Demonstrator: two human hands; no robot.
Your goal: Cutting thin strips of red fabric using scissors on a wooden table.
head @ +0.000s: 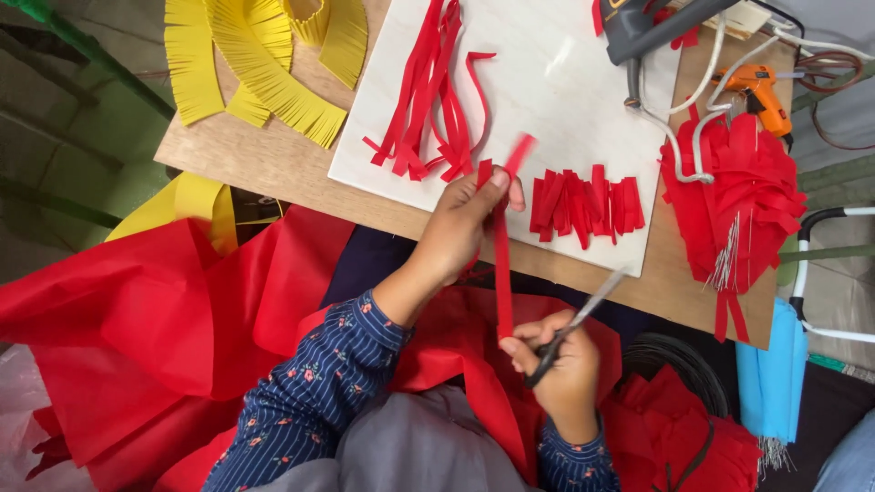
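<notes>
- Fingers of the left hand [463, 223] pinch the far end of a long red strip [502, 273], holding it taut above the near edge of the white board [556, 82].
- Fingers of the right hand [563, 369] are curled through the handles of the scissors [583, 314] and also nip the strip's near end; the blades point away to the far right, slightly parted, not yet on the strip.
- If the pinch at either end slackens, the strip could sag or twist, and a cut would likely run crooked.
- Because the right hand holds both scissors and strip, closing the blades may tug the strip loose or bring the edge close to the thumb.
- Cut red pieces [586, 202] lie in a row on the board just right of the left hand; a careless sweep could scatter them.
- Loose red strips [430, 91] lie farther left on the board, near enough to catch on the raised strip.
- Red fabric [164, 319] bunched in the lap below could snag in the blades.
</notes>
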